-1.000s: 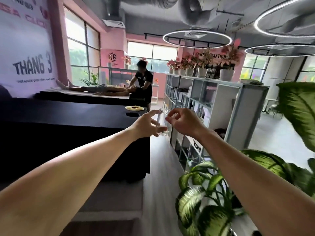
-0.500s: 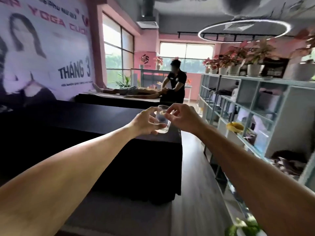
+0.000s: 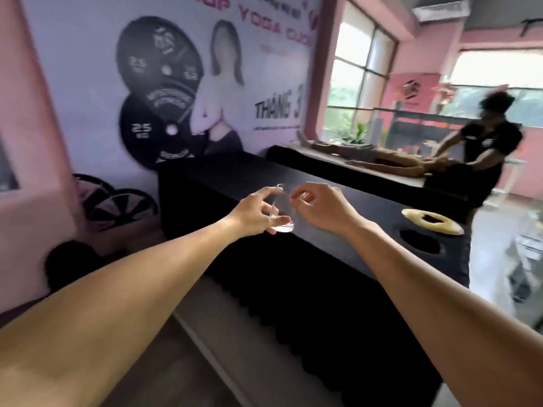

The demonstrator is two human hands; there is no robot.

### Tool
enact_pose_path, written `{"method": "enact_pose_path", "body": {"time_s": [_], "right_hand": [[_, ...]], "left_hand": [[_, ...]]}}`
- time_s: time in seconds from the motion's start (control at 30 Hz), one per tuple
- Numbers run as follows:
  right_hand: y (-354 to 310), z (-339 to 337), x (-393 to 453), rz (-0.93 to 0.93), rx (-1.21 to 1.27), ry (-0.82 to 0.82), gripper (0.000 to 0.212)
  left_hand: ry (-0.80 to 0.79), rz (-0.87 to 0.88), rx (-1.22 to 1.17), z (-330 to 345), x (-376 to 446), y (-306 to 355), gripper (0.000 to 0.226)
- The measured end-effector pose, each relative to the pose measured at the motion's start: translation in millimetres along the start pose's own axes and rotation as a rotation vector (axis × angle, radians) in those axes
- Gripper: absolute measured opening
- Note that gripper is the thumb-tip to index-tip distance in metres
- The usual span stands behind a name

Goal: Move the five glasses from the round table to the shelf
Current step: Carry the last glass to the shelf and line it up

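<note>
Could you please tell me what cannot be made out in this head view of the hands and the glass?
- Glass: clear and motion-blurred; contents cannot be told.
- Right hand: contact with the rim is blurred; left hand holds the glass from the side.
- Shelf, round table and other glasses: outside the frame.
- Black table: near end cut off by both arms.

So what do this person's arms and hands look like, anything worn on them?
Both arms are bare for all that shows: no sleeves, gloves, watch or bracelets. No rings show on the left hand or the right hand, though the picture is slightly blurred.
</note>
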State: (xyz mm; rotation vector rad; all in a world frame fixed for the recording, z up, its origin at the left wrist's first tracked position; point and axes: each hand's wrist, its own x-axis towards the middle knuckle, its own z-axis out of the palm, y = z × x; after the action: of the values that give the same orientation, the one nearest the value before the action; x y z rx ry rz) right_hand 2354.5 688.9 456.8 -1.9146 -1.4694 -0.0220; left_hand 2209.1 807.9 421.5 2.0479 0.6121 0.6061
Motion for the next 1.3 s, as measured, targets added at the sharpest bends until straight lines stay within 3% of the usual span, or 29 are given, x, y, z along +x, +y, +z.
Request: {"method": "enact_pose_path", "body": {"time_s": [0.5, 1.3], "right_hand": [[-158.5, 215.3, 244.3, -0.35, 0.13, -0.2, 0.012], [-420.4, 573.7, 559.6, -0.717, 0.331, -0.458, 0.01]], "left_hand": [[0.35, -0.114, 0.061, -282.4, 59.6, -167.0, 0.078], [0.785, -0.372, 0.214, -682.1, 99.5, -398.3, 0.067]]}}
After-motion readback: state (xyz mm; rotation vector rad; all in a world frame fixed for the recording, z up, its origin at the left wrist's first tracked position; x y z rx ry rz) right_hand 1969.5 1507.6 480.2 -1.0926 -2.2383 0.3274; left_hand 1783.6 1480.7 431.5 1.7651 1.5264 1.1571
